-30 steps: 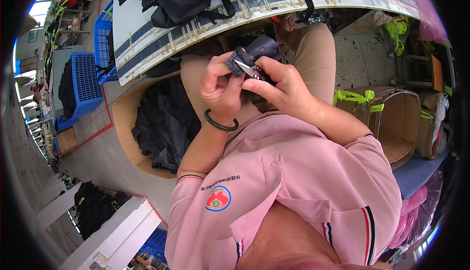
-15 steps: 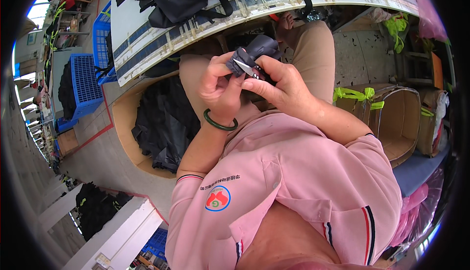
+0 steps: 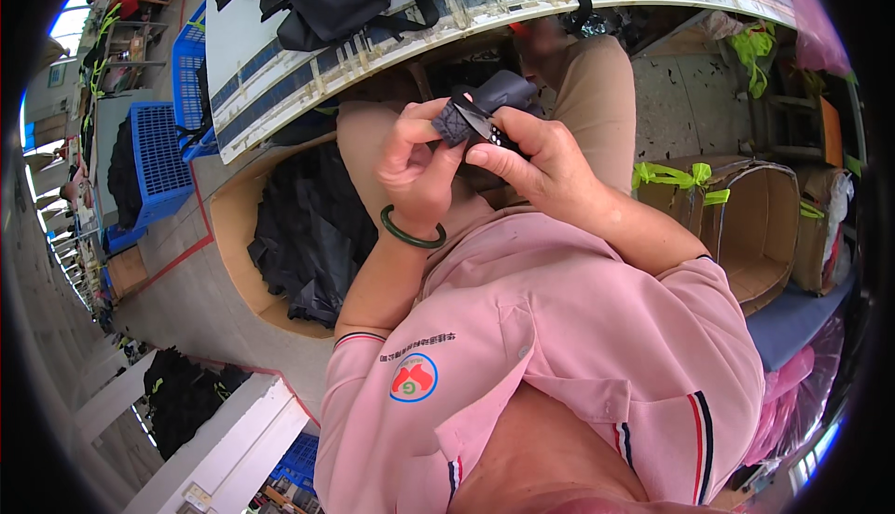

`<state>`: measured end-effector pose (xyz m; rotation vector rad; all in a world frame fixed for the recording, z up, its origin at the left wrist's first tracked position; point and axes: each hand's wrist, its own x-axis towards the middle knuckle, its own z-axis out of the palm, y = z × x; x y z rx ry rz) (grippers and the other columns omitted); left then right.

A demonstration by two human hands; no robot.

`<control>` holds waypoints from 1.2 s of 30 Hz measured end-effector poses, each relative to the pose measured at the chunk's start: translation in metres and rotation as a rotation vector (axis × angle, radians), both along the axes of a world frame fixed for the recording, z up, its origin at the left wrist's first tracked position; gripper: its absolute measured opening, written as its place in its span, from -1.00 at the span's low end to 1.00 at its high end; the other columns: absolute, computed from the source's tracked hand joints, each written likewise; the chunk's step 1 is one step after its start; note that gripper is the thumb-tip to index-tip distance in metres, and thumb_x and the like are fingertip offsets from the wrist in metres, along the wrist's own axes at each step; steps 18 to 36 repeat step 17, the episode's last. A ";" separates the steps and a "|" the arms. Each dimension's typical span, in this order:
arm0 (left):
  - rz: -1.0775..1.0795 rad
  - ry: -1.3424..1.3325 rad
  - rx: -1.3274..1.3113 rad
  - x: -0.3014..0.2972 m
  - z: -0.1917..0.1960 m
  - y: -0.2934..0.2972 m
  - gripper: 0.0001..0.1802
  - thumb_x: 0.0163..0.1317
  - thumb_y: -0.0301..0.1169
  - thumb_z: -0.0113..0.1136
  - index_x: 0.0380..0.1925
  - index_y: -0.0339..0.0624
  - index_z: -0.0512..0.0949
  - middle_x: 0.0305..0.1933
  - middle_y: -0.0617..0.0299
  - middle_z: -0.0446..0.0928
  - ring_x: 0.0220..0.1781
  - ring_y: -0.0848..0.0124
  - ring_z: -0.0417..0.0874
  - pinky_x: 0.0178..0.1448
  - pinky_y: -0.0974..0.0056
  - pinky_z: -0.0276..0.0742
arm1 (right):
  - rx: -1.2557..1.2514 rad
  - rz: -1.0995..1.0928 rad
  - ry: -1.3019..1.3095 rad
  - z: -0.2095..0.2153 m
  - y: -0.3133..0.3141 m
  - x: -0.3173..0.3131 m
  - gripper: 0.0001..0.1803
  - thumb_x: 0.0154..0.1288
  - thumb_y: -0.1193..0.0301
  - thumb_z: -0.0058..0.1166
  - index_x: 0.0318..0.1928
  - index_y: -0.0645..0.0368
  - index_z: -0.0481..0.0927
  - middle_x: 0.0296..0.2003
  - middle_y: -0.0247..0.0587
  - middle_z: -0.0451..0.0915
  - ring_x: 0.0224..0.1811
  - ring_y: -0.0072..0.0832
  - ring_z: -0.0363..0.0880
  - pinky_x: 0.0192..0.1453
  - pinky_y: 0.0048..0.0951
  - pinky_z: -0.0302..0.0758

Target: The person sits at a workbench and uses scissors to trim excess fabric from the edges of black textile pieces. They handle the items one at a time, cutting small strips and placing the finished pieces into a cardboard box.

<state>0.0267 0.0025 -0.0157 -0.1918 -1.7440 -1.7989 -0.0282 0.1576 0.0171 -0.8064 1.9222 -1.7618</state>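
My left hand [image 3: 417,155], with a dark green bangle [image 3: 410,231] at its wrist, pinches the end of a folded black fabric piece [image 3: 451,128]. The rest of this cloth bunches up above the fingers, over my lap. In my right hand [image 3: 545,155] is a pair of small thread snips [image 3: 480,123], its handle dotted with white and partly hidden by the fingers. Its pointed blades lie against the cloth, close to my left fingertips. I cannot make out whether the blades are cutting a thread.
A worn white table [image 3: 270,95] bearing black fabric pieces [image 3: 364,1] stands ahead. To my left, a cardboard box [image 3: 233,248] holds more black cloth, with blue crates [image 3: 163,155] beyond. Another cardboard box [image 3: 760,234], with neon-yellow strips, is at my right.
The snips' blades have turned slightly and look darker, with less shine than before. Both hands keep their hold on the cloth and snips, nearly in the same place.
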 end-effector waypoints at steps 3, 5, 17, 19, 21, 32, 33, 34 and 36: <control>-0.062 -0.016 -0.001 0.000 -0.001 -0.003 -0.81 0.03 -0.75 0.17 -0.34 -0.33 0.49 -0.12 -0.05 0.55 -0.06 0.26 0.62 0.06 0.25 0.52 | -0.004 -0.003 -0.011 -0.001 0.001 0.000 -0.65 0.25 0.21 0.20 -0.38 0.30 0.49 -0.69 -0.28 0.29 -0.62 -0.58 0.15 -0.57 -0.46 0.23; -0.105 -0.017 0.017 0.000 0.004 -0.002 -0.81 0.02 -0.76 0.17 -0.34 -0.33 0.49 -0.13 -0.04 0.55 -0.05 0.24 0.62 0.08 0.22 0.51 | 0.007 -0.002 -0.019 -0.001 0.001 0.000 -0.64 0.25 0.21 0.19 -0.39 0.29 0.48 -0.69 -0.28 0.29 -0.62 -0.59 0.15 -0.57 -0.46 0.23; -0.386 -0.282 0.335 -0.001 0.010 -0.021 -0.83 0.11 -0.68 0.19 -0.32 -0.21 0.51 -0.10 -0.02 0.58 0.01 0.21 0.57 0.17 0.24 0.43 | -0.030 0.057 -0.194 -0.008 0.014 -0.015 -0.64 0.21 0.13 0.23 -0.33 0.20 0.55 -0.61 -0.39 0.43 -0.57 -0.61 0.33 -0.48 -0.52 0.33; -0.386 -0.282 0.335 -0.001 0.010 -0.021 -0.83 0.11 -0.68 0.19 -0.32 -0.21 0.51 -0.10 -0.02 0.58 0.01 0.21 0.57 0.17 0.24 0.43 | -0.030 0.057 -0.194 -0.008 0.014 -0.015 -0.64 0.21 0.13 0.23 -0.33 0.20 0.55 -0.61 -0.39 0.43 -0.57 -0.61 0.33 -0.48 -0.52 0.33; -0.386 -0.282 0.335 -0.001 0.010 -0.021 -0.83 0.11 -0.68 0.19 -0.32 -0.21 0.51 -0.10 -0.02 0.58 0.01 0.21 0.57 0.17 0.24 0.43 | -0.030 0.057 -0.194 -0.008 0.014 -0.015 -0.64 0.21 0.13 0.23 -0.33 0.20 0.55 -0.61 -0.39 0.43 -0.57 -0.61 0.33 -0.48 -0.52 0.33; -0.386 -0.282 0.335 -0.001 0.010 -0.021 -0.83 0.11 -0.68 0.19 -0.32 -0.21 0.51 -0.10 -0.02 0.58 0.01 0.21 0.57 0.17 0.24 0.43 | -0.030 0.057 -0.194 -0.008 0.014 -0.015 -0.64 0.21 0.13 0.23 -0.33 0.20 0.55 -0.61 -0.39 0.43 -0.57 -0.61 0.33 -0.48 -0.52 0.33; -0.386 -0.282 0.335 -0.001 0.010 -0.021 -0.83 0.11 -0.68 0.19 -0.32 -0.21 0.51 -0.10 -0.02 0.58 0.01 0.21 0.57 0.17 0.24 0.43 | -0.030 0.057 -0.194 -0.008 0.014 -0.015 -0.64 0.21 0.13 0.23 -0.33 0.20 0.55 -0.61 -0.39 0.43 -0.57 -0.61 0.33 -0.48 -0.52 0.33; -0.386 -0.282 0.335 -0.001 0.010 -0.021 -0.83 0.11 -0.68 0.19 -0.32 -0.21 0.51 -0.10 -0.02 0.58 0.01 0.21 0.57 0.17 0.24 0.43 | -0.030 0.057 -0.194 -0.008 0.014 -0.015 -0.64 0.21 0.13 0.23 -0.33 0.20 0.55 -0.61 -0.39 0.43 -0.57 -0.61 0.33 -0.48 -0.52 0.33; -0.386 -0.282 0.335 -0.001 0.010 -0.021 -0.83 0.11 -0.68 0.19 -0.32 -0.21 0.51 -0.10 -0.02 0.58 0.01 0.21 0.57 0.17 0.24 0.43 | -0.030 0.057 -0.194 -0.008 0.014 -0.015 -0.64 0.21 0.13 0.23 -0.33 0.20 0.55 -0.61 -0.39 0.43 -0.57 -0.61 0.33 -0.48 -0.52 0.33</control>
